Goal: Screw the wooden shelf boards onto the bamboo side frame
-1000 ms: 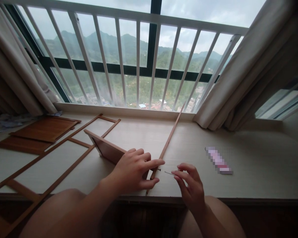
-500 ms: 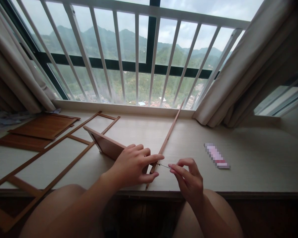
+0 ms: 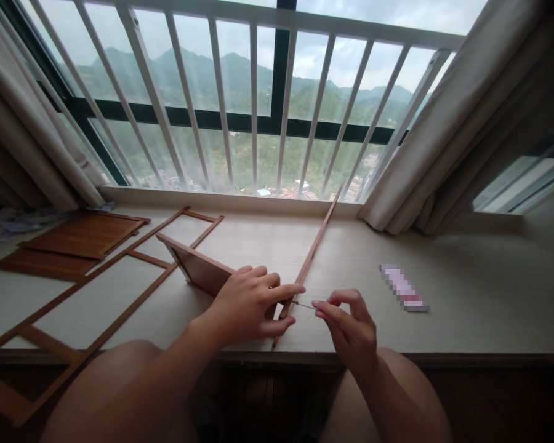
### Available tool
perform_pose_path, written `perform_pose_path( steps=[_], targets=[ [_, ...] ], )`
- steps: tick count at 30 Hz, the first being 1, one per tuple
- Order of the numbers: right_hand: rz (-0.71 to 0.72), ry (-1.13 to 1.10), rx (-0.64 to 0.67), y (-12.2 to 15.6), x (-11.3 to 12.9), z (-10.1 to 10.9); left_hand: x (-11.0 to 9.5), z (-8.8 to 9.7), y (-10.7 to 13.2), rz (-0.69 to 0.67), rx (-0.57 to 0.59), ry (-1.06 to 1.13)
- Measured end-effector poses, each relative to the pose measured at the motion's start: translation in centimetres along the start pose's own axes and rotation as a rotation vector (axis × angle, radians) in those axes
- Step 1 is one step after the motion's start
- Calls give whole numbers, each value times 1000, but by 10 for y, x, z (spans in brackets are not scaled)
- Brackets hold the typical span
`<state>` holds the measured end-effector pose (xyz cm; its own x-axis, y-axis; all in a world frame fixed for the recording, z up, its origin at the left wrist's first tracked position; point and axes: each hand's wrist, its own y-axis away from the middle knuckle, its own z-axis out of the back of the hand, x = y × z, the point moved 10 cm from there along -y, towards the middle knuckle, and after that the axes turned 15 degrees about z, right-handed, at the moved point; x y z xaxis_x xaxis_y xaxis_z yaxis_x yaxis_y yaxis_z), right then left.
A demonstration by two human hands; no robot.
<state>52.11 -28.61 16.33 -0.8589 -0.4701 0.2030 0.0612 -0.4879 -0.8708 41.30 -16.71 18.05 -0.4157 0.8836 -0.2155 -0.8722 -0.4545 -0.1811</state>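
Observation:
My left hand (image 3: 252,300) is wrapped over the near end of a wooden panel (image 3: 200,267), which stands on edge and tilts. Its thumb and forefinger reach across to a long, narrow wooden strip (image 3: 311,252), steadying it against the panel's end. Between the fingertips of my right hand (image 3: 351,325) is a thin metal rod (image 3: 308,306), too slim to name more exactly. The rod points left at the strip, and a small dark piece, perhaps a screw head, shows where its tip meets the wood. My left palm hides the joint between panel and strip.
Left of the panel lies a ladder-like wooden frame (image 3: 115,258), jutting past the near edge of the pale ledge (image 3: 480,295). Behind it rest flat brown panels (image 3: 85,237). A blurred pink packet (image 3: 404,288) lies to the right. White railings (image 3: 253,111) and curtains (image 3: 425,166) bound the far side.
Both hands keep nearly the same place and grip. The right hand has shifted very slightly up with the rod; the whole view has moved a little too.

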Motion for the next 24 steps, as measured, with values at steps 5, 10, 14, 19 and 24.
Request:
perform_pose_path(
  steps=[5,10,14,19,24],
  targets=[
    [24,19,0,-1,0,1,-1,1,0,-9,-12,-1],
    [30,14,9,-5,4,0,-2,3,0,-17,-29,-14],
    [-44,-94,-10,-6,2,-4,-2,1,0,-18,-11,-9],
    [-399,-366,-61,14,-22,-22,-1,1,-1,-8,2,-17],
    [-590,-508,-58,34,-31,-36,-2,2,0,-19,-16,-20]
  ],
)
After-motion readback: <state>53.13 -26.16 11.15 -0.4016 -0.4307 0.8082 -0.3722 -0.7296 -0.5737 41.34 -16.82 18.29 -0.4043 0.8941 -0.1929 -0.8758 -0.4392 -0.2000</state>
